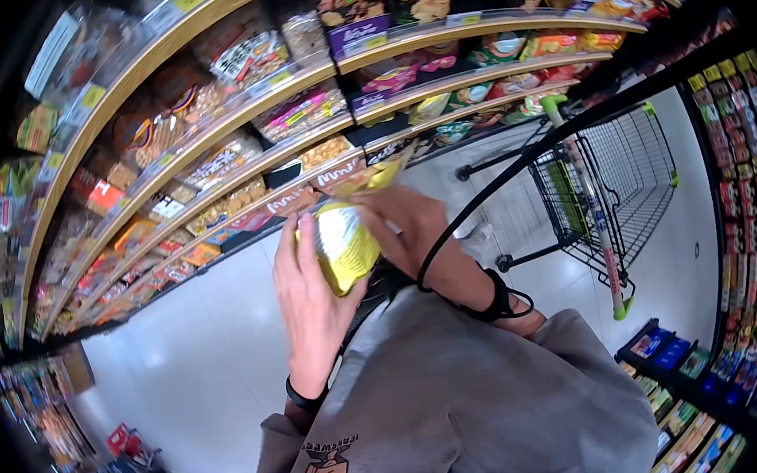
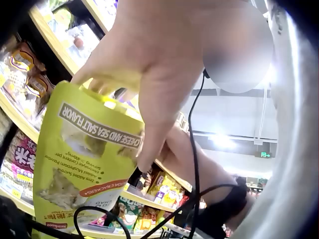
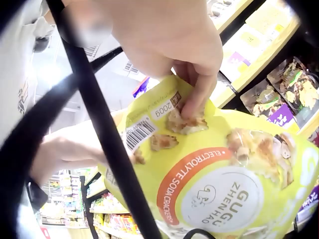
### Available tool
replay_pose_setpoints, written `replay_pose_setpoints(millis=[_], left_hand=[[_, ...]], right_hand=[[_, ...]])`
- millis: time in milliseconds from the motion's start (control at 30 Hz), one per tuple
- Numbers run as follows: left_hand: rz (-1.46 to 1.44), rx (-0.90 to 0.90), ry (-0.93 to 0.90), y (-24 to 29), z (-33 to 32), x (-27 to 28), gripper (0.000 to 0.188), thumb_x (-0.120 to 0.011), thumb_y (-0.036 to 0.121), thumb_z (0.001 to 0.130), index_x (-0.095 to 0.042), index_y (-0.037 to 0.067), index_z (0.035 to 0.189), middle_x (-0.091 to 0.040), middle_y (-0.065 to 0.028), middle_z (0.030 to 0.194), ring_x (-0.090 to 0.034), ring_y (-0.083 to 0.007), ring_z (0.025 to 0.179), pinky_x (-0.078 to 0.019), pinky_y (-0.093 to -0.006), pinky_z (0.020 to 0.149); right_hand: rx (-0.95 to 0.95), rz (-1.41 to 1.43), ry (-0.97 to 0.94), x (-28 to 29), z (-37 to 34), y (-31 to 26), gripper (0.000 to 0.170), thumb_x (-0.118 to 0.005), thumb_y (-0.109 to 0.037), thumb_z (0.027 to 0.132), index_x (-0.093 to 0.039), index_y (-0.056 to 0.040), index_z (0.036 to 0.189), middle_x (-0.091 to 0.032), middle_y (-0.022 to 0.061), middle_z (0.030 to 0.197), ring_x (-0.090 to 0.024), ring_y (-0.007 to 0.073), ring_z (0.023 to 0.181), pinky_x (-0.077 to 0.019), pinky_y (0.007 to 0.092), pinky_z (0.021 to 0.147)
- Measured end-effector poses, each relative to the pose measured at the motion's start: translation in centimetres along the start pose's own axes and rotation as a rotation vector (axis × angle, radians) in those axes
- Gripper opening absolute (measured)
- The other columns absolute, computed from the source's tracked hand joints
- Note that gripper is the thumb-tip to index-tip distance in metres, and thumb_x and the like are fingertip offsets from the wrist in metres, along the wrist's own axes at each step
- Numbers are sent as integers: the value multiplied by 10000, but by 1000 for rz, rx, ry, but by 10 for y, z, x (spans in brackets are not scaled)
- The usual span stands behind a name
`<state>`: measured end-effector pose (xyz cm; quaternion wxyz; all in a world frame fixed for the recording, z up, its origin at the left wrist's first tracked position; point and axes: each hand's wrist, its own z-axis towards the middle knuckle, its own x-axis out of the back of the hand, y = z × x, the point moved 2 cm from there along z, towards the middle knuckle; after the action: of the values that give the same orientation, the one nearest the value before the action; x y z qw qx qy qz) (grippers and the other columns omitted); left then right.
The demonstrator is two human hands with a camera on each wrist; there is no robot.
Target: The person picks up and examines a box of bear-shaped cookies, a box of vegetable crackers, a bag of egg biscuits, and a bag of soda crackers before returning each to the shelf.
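In the head view a glossy yellow bag of soda crackers is held in front of the body. My left hand grips one side, fingers over the top edge and thumb along the near face. In the left wrist view the bag's printed panel, with upside-down "cheese and sea salt flavor" text, hangs below that hand. My right hand, blurred in the head view, is at the other side. Its fingers pinch the bag's edge close to the barcode in the right wrist view. More yellow packaging shows beyond the right hand.
Curved store shelves packed with bagged snacks stand directly ahead. A shopping cart with a green-tipped handle is on the right, on the pale tiled floor. Black cables run from above to the right wrist.
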<state>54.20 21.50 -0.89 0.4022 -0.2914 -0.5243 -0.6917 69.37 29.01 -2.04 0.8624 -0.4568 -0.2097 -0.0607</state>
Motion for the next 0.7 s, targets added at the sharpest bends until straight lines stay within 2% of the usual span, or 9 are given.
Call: replay_pose_setpoints(millis=[100,167,300,367,400,433,500,533,700], left_hand=[[-13,48,28,-1,9,-1,984,-841,75,547,-357,22,1403,-453,-218,1313,-475,-413,1178,-409,-460,976],[-27,-60,60,2,16,3,922,-853,110,545,-399,-1,1340,-498,-213,1245,-496,-405,1146,-419,-463,961],[-87,-53,51,6,21,-3,864,-858,180,568,-418,-26,1282,-545,-234,1153,-559,-395,1064,-459,-441,911],[-92,17,20,11,23,-6,800,-831,180,599,-432,-25,1262,-544,-227,1178,-560,-388,1038,-469,-448,881],[-101,-47,74,16,26,-6,686,-802,163,629,-484,-16,1210,-578,-205,1111,-581,-378,974,-484,-430,830],[-100,-53,72,18,30,-8,686,-802,163,629,-484,-16,1210,-578,-205,1111,-581,-378,974,-484,-430,830],[-149,-118,53,21,34,-10,565,-774,135,658,-540,-3,1153,-610,-174,1022,-590,-366,928,-484,-420,805],[-151,-84,71,24,35,-9,435,-738,93,684,-597,14,1088,-627,-154,964,-601,-350,869,-488,-397,755],[-168,-20,72,17,34,-3,293,-689,49,722,-636,12,1008,-640,-159,904,-611,-340,755,-488,-372,666]], right_hand=[[85,-16,18,2,2,-5,190,-611,-70,851,-630,30,1012,-661,161,931,-638,343,834,-526,409,740],[180,-37,6,5,3,-5,181,-602,-70,851,-628,36,995,-658,166,960,-640,338,844,-529,402,736],[149,-33,-1,8,4,-8,180,-599,-77,826,-632,36,961,-629,144,897,-612,322,840,-510,397,758],[126,-24,17,7,0,-8,176,-596,-84,819,-631,36,943,-618,139,880,-604,317,836,-502,400,765],[114,-11,21,7,-2,-6,173,-594,-91,813,-630,35,926,-606,135,863,-596,313,833,-494,404,772],[113,-12,27,8,-2,-6,173,-594,-91,813,-630,35,926,-606,135,863,-596,313,833,-494,404,772],[218,-74,-22,7,-3,-6,159,-589,-100,811,-628,26,900,-603,136,865,-592,317,829,-488,409,772],[179,-40,-34,6,-4,-6,146,-585,-104,818,-624,20,885,-607,135,860,-590,316,830,-484,407,784],[57,22,-107,2,-4,-6,219,-624,-120,839,-659,12,1011,-668,146,1003,-641,310,903,-524,378,786]])
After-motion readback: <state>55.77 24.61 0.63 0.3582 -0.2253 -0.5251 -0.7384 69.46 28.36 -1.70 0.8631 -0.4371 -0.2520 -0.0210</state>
